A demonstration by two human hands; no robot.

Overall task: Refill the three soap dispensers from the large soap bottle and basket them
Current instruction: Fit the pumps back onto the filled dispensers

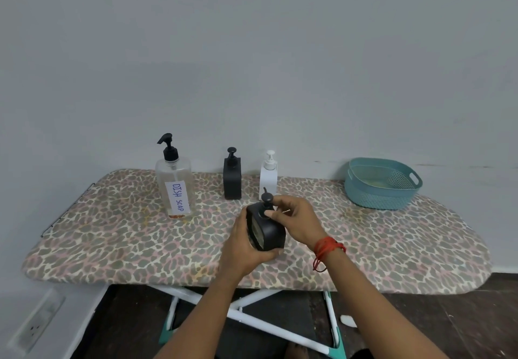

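black square plastic soap dispenser [267,232] tilted over middle of leopard-print ironing board [140,246] | left hand [246,249] fingers curled round its body | right hand [297,224] pinches its pump collar | behind: clear "DISH SOAP" pump bottle [176,187], second black dispenser [232,179], white dispenser [268,177] | teal perforated plastic basket [378,196] far right

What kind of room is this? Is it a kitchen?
Probably a spare or laundry room at home, not clearly a kitchen. The table is really an ironing board with a leopard-print cover, against a bare wall, with a wall socket low down.
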